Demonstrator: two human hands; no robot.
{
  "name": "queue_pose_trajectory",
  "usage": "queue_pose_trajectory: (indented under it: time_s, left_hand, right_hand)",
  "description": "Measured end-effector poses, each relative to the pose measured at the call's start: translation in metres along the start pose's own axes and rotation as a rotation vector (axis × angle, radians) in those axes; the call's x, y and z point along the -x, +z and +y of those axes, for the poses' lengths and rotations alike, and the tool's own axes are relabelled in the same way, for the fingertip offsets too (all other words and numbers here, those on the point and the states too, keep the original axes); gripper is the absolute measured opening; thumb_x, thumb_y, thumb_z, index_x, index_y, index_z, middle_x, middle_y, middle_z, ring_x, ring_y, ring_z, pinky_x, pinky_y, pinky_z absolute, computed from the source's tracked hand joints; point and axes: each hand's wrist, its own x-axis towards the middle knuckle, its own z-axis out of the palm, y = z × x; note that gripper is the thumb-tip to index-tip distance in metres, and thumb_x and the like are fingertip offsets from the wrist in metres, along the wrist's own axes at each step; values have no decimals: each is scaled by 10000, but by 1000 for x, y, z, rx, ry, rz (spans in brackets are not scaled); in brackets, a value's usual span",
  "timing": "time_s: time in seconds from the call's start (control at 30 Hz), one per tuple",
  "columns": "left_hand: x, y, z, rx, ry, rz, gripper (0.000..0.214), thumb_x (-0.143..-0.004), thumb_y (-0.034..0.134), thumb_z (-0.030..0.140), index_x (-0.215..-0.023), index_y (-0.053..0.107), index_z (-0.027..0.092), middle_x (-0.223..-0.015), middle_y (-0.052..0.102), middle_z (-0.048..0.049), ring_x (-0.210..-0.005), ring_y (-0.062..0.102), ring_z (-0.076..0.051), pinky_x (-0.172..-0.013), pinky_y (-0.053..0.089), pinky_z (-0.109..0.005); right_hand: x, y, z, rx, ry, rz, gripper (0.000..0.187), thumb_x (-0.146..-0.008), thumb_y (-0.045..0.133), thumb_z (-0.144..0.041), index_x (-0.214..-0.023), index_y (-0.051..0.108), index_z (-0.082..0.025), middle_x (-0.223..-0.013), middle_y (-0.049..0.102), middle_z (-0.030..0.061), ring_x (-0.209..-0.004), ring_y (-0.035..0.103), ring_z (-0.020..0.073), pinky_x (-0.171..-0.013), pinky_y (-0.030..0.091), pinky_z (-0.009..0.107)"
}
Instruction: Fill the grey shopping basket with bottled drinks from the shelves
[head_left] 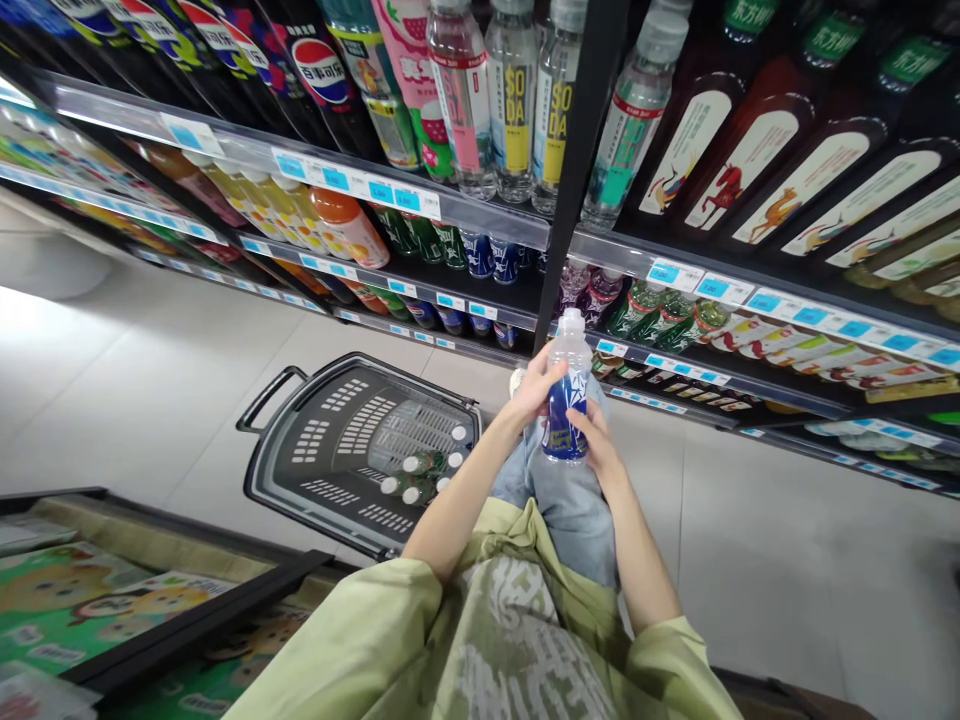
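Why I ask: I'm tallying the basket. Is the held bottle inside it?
No, the left hand and right hand hold the bottle outside the basket.

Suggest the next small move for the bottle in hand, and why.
Probably carry the bottle left, over the basket. The left hand and right hand both hold it upright, the basket stands open on the person's left, and white-capped bottles already sit inside, with room beside them.

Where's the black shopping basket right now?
In the head view, the basket is left of centre, on the floor beside the person's legs, near the drink shelves.
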Motion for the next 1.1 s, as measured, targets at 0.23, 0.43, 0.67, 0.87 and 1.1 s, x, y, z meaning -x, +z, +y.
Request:
queue_pose_trajectory:
  time_s: [0.23,0.43,0.67,0.87,1.1]
  left_hand:
    - [2,6,34,-124,6,142,724,-795,901,579,-1376,692,201,-1213,766,-83,-1057,719,-243,-907,592,-324]
    - [7,8,14,0,-155,-5,785,-885,809,588,-1563,570,274,-1034,719,-36,-566,516,-70,-501,420,-214]
    - [-1,4,-7,-58,-38,-151,881,-732,964,390,-1523,609,238,-1352,671,-120,-924,720,-160,-899,606,-317]
    - [-3,0,-15,-78,-20,-172,624,-748,954,433,-1257,710,168,-1177,750,-121,-1098,739,-251,-1039,584,-404]
    - [5,2,-5,-59,-86,-227,621,-833,873,510,-1276,582,188,-732,699,16,-653,724,-180,-671,608,-305]
  right_hand:
    - [-5,2,1,37,13,-44,570,-885,740,-722,-1255,718,-290,-1100,830,97,-1111,793,409,-865,688,574]
    - [-3,-7,-2,-147,58,-12,654,-843,515,-817,-1040,720,-228,-961,811,128,-954,792,366,-743,671,494]
    - [-2,-15,-8,-523,0,102,505,-868,533,-681,-1006,685,-220,-794,665,52,-647,600,225,-641,595,397]
    - [-2,-12,-15,-728,32,97,396,-873,549,-587,-976,651,-218,-762,590,20,-612,513,185,-598,552,336]
    - [-2,-13,-8,-634,6,55,439,-806,649,-591,-1020,693,-211,-779,666,34,-694,667,242,-635,615,394]
